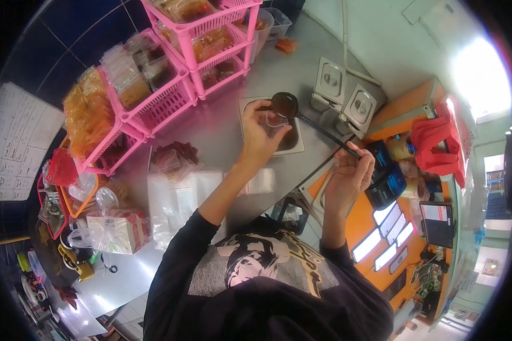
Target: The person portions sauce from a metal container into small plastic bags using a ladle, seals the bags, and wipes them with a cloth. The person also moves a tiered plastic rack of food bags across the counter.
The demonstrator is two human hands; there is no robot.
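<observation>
My left hand holds a small clear cup between thumb and fingers, over a metal container set in the steel counter. The dark round bowl of a black ladle is at the cup's rim. My right hand is closed around the far end of the ladle's long handle. Dark contents show in the metal container, partly hidden by my left hand and the cup. Whether anything is flowing from the ladle cannot be made out.
Pink baskets with filled plastic bags stand at the upper left. Two lidded steel containers are beyond the ladle. Dark packets and clear plastic bags lie left of my left arm. Several phones lie on an orange surface at right.
</observation>
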